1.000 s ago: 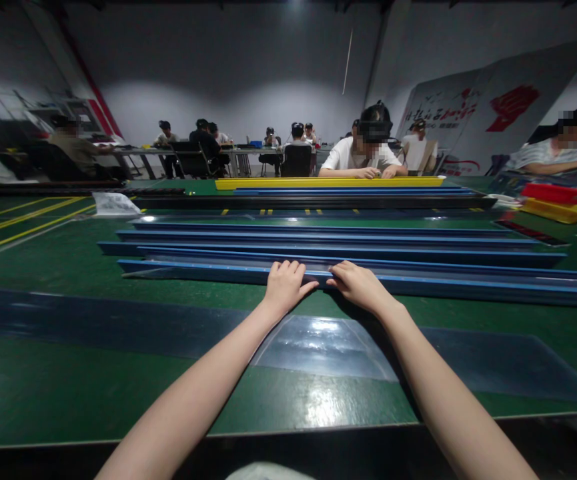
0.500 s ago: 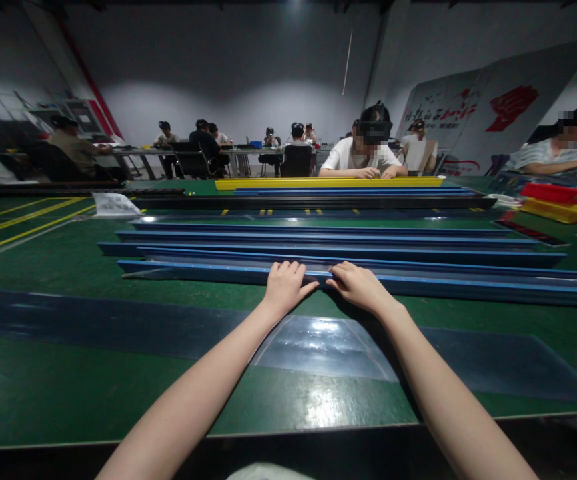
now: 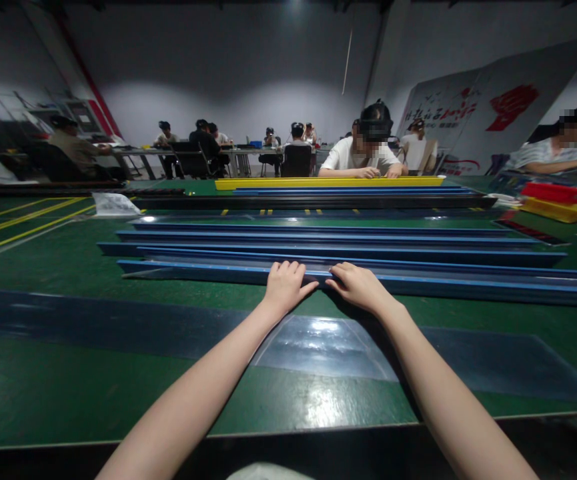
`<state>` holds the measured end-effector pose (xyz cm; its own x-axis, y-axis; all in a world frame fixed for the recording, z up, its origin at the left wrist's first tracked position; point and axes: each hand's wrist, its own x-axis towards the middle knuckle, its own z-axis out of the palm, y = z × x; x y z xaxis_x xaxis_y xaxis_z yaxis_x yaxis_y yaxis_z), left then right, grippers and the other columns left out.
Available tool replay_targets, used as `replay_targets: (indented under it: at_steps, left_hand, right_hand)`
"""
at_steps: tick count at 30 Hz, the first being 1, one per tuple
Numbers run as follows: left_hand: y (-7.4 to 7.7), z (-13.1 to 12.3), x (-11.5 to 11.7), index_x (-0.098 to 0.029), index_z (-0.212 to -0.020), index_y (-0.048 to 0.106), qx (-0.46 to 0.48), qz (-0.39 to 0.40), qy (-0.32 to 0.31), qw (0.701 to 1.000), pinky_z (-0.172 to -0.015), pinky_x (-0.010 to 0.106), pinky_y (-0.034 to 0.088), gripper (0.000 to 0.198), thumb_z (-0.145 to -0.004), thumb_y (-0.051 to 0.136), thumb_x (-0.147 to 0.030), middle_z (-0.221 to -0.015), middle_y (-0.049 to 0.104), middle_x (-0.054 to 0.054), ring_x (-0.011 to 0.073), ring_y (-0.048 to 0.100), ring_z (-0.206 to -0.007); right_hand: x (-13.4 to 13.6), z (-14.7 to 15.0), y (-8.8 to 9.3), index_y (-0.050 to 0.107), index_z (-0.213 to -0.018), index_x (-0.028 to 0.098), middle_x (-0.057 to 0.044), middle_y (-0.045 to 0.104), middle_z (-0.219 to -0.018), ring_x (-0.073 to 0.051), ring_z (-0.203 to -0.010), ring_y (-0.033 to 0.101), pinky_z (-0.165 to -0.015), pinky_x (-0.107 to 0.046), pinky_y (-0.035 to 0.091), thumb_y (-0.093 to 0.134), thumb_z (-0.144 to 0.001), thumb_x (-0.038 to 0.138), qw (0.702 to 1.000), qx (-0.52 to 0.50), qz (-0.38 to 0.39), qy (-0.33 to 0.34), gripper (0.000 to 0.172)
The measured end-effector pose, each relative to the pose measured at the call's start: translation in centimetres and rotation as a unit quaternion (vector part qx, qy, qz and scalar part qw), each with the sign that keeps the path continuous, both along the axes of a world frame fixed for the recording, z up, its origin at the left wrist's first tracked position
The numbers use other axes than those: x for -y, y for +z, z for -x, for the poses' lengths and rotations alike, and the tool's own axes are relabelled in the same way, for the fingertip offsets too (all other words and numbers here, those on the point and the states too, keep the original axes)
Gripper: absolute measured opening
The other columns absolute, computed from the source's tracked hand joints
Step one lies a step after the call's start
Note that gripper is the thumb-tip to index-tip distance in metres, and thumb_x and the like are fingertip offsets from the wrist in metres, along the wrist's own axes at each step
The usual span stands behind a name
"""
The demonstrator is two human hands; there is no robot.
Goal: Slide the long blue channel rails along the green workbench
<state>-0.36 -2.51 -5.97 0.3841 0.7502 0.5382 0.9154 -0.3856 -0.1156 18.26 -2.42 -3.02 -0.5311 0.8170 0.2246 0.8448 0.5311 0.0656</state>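
Observation:
Both my arms reach forward over a green table (image 3: 68,387). My left hand (image 3: 284,287) and my right hand (image 3: 358,287) sit side by side on the near edge of the closest long blue rail (image 3: 468,285). The fingers of each hand curl over the rail's rim, thumbs on its front face, so both are closed on it. The rail lies flat and runs left to right across the table.
Several more long blue rails (image 3: 318,237) lie parallel behind it, then a black rail and a yellow rail (image 3: 328,181). A dark clear sheet (image 3: 118,320) lies across the table in front. Red and yellow trays (image 3: 555,200) stand at far right. People sit at tables beyond.

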Motion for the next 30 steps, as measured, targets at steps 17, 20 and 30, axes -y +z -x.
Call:
replay_targets:
  at_steps: [17, 20, 30]
  left_hand:
    - [0.03, 0.06, 0.05, -0.016, -0.084, 0.057, 0.0, 0.007, 0.001, 1.0, -0.07, 0.035, 0.03, 0.04, -0.082, 0.042, -0.053, -0.083, 0.061, 0.008, 0.0225, 0.052, -0.08]
    - [0.05, 0.0, 0.04, -0.016, -0.084, 0.057, 0.001, 0.008, 0.0, 1.0, -0.069, 0.035, 0.03, 0.039, -0.082, 0.043, -0.053, -0.083, 0.061, 0.008, 0.0225, 0.052, -0.08]
    - [0.02, 0.01, 0.01, -0.016, -0.085, 0.057, 0.001, 0.008, -0.001, 1.0, -0.07, 0.035, 0.031, 0.04, -0.082, 0.042, -0.053, -0.082, 0.061, 0.007, 0.0225, 0.052, -0.08]
  right_hand:
    - [0.06, 0.09, 0.15, 0.055, -0.087, 0.018, -0.008, 0.063, -0.09, -0.018, -0.083, 0.057, -0.063, -0.024, 0.033, 0.037, -0.088, 0.035, 1.0, 0.021, 0.007, -0.015, 0.025]
    - [0.03, 0.05, 0.09, 0.055, -0.087, 0.018, -0.007, 0.063, -0.089, -0.018, -0.083, 0.058, -0.063, -0.025, 0.034, 0.036, -0.088, 0.036, 1.0, 0.021, 0.004, -0.01, 0.026]
    - [-0.01, 0.05, 0.07, 0.054, -0.087, 0.018, -0.008, 0.063, -0.09, -0.018, -0.083, 0.058, -0.063, -0.025, 0.034, 0.036, -0.088, 0.036, 1.0, 0.016, 0.0, -0.009, 0.026]
